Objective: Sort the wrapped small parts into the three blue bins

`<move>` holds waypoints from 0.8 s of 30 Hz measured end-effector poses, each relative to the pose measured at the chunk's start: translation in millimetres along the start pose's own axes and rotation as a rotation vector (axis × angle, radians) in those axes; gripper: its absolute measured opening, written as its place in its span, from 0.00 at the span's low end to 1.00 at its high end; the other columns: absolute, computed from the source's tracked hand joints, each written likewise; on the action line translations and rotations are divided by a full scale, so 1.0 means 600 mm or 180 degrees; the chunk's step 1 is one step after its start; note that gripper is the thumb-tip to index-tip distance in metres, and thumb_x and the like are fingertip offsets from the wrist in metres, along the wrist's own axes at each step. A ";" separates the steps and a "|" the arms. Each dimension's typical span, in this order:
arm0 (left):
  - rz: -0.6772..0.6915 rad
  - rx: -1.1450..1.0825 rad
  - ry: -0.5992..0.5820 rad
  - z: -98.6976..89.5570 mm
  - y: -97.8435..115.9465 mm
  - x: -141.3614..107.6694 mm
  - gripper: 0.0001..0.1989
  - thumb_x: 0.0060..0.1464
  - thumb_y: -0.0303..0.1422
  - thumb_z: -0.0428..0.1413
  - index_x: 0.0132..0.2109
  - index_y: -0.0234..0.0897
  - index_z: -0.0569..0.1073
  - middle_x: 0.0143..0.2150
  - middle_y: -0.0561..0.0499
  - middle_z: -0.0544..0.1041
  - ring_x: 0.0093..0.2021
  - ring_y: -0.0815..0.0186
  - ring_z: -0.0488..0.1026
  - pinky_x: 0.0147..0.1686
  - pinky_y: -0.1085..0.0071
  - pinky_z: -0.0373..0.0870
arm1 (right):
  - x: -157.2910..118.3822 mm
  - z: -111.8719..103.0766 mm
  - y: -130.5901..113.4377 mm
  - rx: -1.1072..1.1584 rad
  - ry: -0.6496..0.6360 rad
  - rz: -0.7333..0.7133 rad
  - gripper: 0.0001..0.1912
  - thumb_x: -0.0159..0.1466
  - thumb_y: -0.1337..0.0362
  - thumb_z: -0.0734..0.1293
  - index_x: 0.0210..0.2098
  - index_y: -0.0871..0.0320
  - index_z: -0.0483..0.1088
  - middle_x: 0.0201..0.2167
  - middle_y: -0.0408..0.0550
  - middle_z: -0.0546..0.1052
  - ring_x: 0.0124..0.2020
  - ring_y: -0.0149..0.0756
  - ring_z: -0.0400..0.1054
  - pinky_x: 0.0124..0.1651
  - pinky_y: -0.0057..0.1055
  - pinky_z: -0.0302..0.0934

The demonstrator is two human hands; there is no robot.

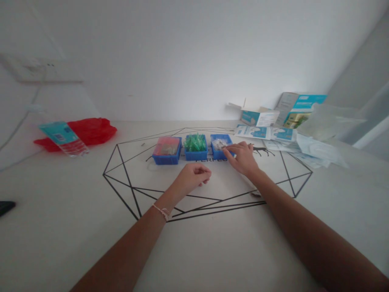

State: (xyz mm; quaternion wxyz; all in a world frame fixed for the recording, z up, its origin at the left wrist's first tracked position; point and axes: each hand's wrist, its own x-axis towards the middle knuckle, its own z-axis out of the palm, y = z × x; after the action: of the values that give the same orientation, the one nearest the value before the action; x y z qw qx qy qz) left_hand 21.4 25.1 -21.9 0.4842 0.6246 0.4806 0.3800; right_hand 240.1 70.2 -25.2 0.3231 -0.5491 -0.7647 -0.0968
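Observation:
Three small blue bins stand in a row across the table. My right hand reaches over the front right of the right bin, its fingers extended and slightly apart at the small clear and greyish pieces inside. Closer to me, in front of the middle bin, my left hand is closed, fingers curled toward the thumb; whatever it may hold is hidden. Green translucent pieces fill the middle bin. In the left bin lie greyish pieces under a reddish translucent sheet.
A red plastic bag and a blue-and-clear packet lie at the left. Opened cartons, flat packets and a clear bag crowd the back right. A small dark-edged object lies beside my right forearm.

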 end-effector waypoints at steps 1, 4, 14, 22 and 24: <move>0.0132 0.0106 -0.0030 0.002 -0.003 0.000 0.07 0.43 0.35 0.64 0.29 0.36 0.78 0.23 0.51 0.76 0.24 0.68 0.70 0.25 0.73 0.65 | 0.001 -0.002 -0.003 0.0008 0.0043 0.0019 0.20 0.72 0.54 0.59 0.43 0.56 0.80 0.47 0.53 0.82 0.48 0.52 0.68 0.52 0.48 0.53; 0.0452 0.0466 -0.0155 0.009 -0.009 -0.005 0.06 0.45 0.35 0.62 0.29 0.36 0.79 0.26 0.50 0.78 0.28 0.66 0.72 0.30 0.71 0.67 | 0.006 -0.016 -0.009 -0.0033 0.0234 0.0185 0.17 0.69 0.60 0.60 0.44 0.60 0.79 0.47 0.57 0.81 0.49 0.51 0.69 0.52 0.46 0.56; 0.0371 0.0741 -0.0237 0.008 -0.001 -0.013 0.05 0.48 0.34 0.60 0.30 0.36 0.77 0.28 0.48 0.78 0.30 0.64 0.74 0.32 0.69 0.66 | -0.018 -0.124 0.055 0.0005 -0.2658 0.1474 0.18 0.40 0.55 0.82 0.23 0.56 0.74 0.24 0.52 0.78 0.23 0.43 0.71 0.24 0.37 0.64; 0.0371 0.0773 -0.0282 0.004 -0.010 -0.011 0.05 0.49 0.33 0.60 0.31 0.34 0.78 0.28 0.49 0.78 0.29 0.65 0.73 0.31 0.70 0.66 | -0.021 -0.131 0.049 0.0762 -0.3437 0.2159 0.13 0.45 0.69 0.77 0.27 0.60 0.71 0.22 0.49 0.77 0.26 0.39 0.74 0.29 0.33 0.72; 0.0412 0.0753 -0.0261 0.004 -0.014 -0.008 0.05 0.49 0.32 0.61 0.31 0.34 0.78 0.28 0.49 0.79 0.30 0.66 0.73 0.32 0.70 0.67 | -0.015 -0.131 0.040 0.0617 -0.3270 0.1903 0.07 0.48 0.71 0.73 0.26 0.61 0.72 0.20 0.48 0.76 0.26 0.38 0.73 0.29 0.31 0.69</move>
State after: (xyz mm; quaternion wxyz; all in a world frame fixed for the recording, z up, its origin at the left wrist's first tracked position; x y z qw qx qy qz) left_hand 20.6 20.1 -30.9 0.4008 0.7220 0.4606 0.3254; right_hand 293.9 33.1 25.1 -0.0260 -0.6849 -0.6407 0.3460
